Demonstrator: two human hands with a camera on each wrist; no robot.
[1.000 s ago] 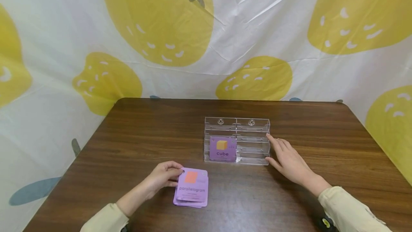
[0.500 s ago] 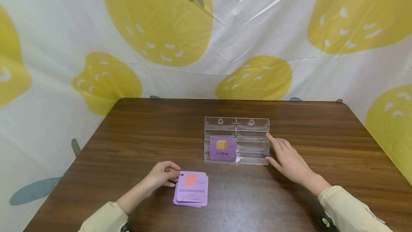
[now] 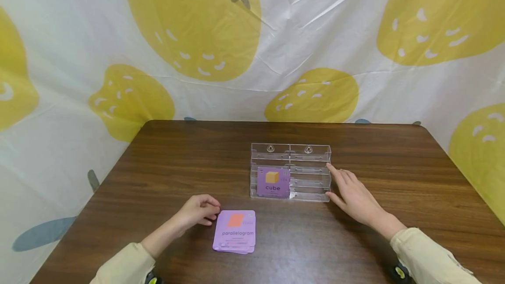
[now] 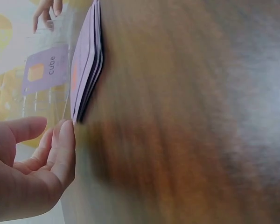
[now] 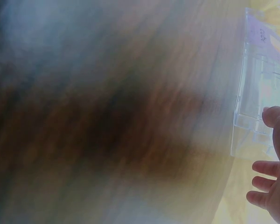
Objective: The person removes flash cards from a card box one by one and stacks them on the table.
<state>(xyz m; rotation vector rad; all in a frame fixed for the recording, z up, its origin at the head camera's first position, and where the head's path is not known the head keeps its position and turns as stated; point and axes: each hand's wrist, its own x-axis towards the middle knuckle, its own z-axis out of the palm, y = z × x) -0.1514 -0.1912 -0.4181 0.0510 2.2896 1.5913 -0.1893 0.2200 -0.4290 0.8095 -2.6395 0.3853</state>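
Note:
A stack of purple cards lies flat on the brown table, its top card reading "parallelogram" under an orange shape. My left hand rests just left of the stack, fingers loosely curled and holding nothing. In the left wrist view those fingers sit at the corner of the stack. A clear acrylic holder stands mid-table with a purple "cube" card in its front left slot. My right hand lies with straight fingers against the holder's right side, as the right wrist view shows, hand beside holder.
A white cloth with big yellow fruit shapes hangs behind and around the table. The table's far edge runs behind the holder. Cream sleeves cover both forearms.
My left hand lowered the raised "parallelogram" card flat onto the stack, let go of it and drew slightly left. The right hand and holder stayed put.

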